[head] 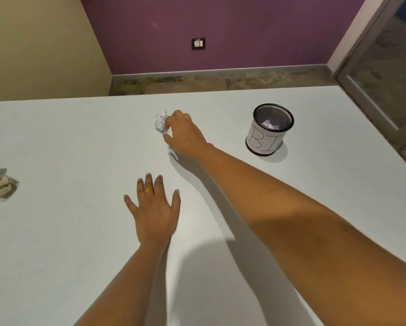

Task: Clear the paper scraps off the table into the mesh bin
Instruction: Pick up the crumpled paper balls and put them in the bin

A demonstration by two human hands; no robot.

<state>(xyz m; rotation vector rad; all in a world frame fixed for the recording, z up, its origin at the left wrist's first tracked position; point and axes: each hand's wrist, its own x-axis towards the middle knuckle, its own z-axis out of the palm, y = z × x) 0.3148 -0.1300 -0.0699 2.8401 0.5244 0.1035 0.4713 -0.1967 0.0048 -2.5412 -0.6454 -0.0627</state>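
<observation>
Pickup: right hand (185, 134) grips crumpled paper ball (160, 121), far centre; left hand (153, 209) rests flat, empty. Next: lift, carry right, drop into mesh bin (265, 140).

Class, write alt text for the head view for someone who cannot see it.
The right hand pinches a crumpled white paper ball on a pale table; the left hand lies flat. A black mesh bin holding scraps stands at right, a beige crumpled scrap far left.

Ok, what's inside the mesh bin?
The mesh bin holds crumpled white paper, seen through its open top. The near wall and its label hide the bottom, so the amount is unclear.
</observation>
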